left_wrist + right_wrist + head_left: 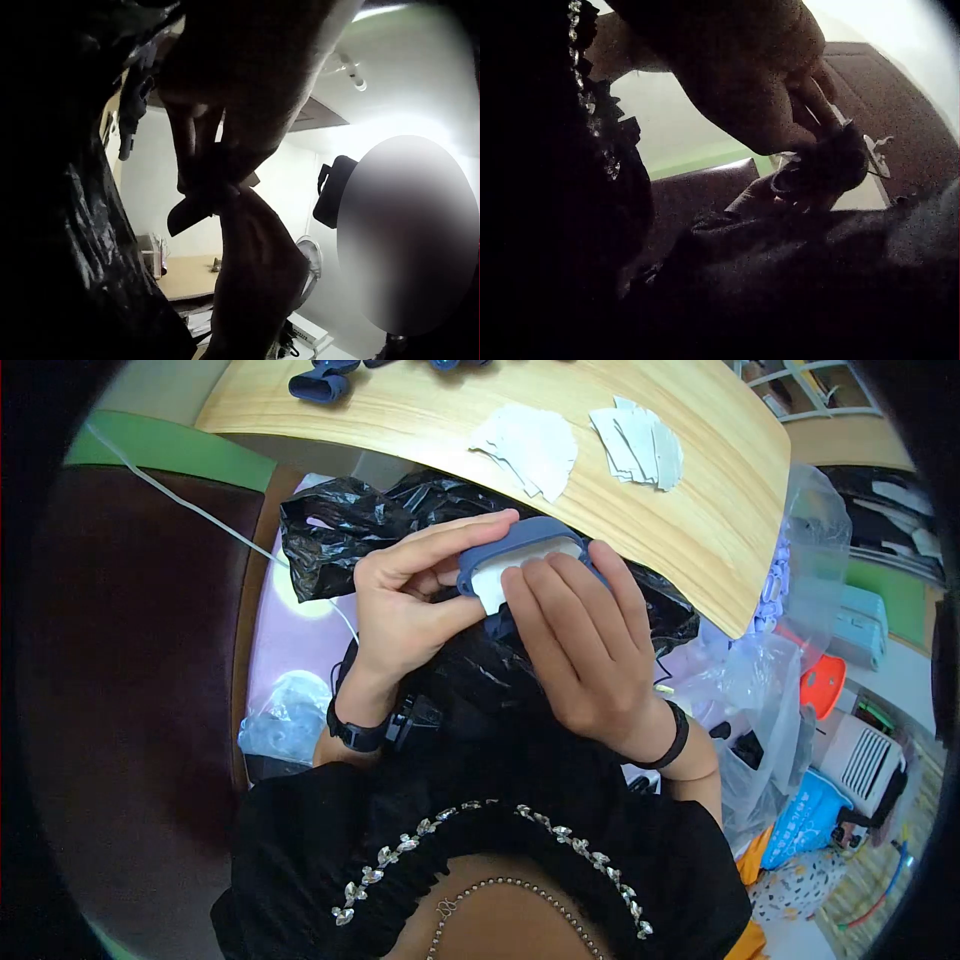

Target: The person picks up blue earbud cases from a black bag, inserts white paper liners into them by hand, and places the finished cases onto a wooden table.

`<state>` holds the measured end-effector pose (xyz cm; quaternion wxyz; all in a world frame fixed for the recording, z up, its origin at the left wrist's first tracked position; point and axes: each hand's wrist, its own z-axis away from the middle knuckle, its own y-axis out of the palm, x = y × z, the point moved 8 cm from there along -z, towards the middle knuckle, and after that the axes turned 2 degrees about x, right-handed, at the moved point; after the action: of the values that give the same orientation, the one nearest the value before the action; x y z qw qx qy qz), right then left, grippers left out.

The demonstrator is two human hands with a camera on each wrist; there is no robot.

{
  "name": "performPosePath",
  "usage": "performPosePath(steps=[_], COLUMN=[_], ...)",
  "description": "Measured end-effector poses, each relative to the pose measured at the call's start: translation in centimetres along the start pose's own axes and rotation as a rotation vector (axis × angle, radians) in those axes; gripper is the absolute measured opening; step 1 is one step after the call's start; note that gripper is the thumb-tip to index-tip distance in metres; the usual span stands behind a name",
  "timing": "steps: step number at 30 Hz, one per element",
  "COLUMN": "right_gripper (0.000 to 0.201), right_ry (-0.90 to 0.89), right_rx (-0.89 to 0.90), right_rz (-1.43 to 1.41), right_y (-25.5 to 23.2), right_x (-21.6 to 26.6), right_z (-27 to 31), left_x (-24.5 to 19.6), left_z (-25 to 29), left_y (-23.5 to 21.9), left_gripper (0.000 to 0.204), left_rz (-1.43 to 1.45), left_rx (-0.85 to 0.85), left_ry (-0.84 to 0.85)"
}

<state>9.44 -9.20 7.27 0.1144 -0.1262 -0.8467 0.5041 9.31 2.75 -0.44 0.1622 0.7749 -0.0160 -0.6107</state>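
In the head view, my left hand (405, 590) grips a dark blue hollow piece (524, 538) with a rounded oval rim, fingers along its far side and thumb at the near side. A thin white sheet (490, 584) sits partly inside the opening, its corner sticking out toward me. My right hand (590, 640) holds this sheet at the opening with several fingertips on it; the thumb is hidden beneath. The right little finger lies against the rim's right end. Both wrist views are dark, showing the hands meeting around the blue piece (840, 161).
A wooden table (700, 550) curves ahead, bearing two piles of white sheets (535, 445) (640, 445) and several dark blue hollow pieces (320, 385) at its far left. Black plastic (340, 525) covers the lap. Clear bags (760, 730) stand at right, a brown panel (130, 660) at left.
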Motion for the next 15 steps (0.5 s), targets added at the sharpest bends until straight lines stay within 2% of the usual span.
performPosePath(steps=[9,15], right_gripper=[0.030,0.030], right_ry=[0.118,0.167], right_rx=[0.040,0.058], right_rz=[-0.024,0.072], right_y=[1.7,2.3], right_x=[-0.7,-0.8], right_z=[0.3,1.0], left_x=[1.6,2.0], left_z=[0.5,0.6], left_y=[0.3,0.8], left_gripper=[0.048,0.047], left_rz=[0.013,-0.045], left_rx=[-0.025,-0.019], left_ry=[-0.116,-0.078])
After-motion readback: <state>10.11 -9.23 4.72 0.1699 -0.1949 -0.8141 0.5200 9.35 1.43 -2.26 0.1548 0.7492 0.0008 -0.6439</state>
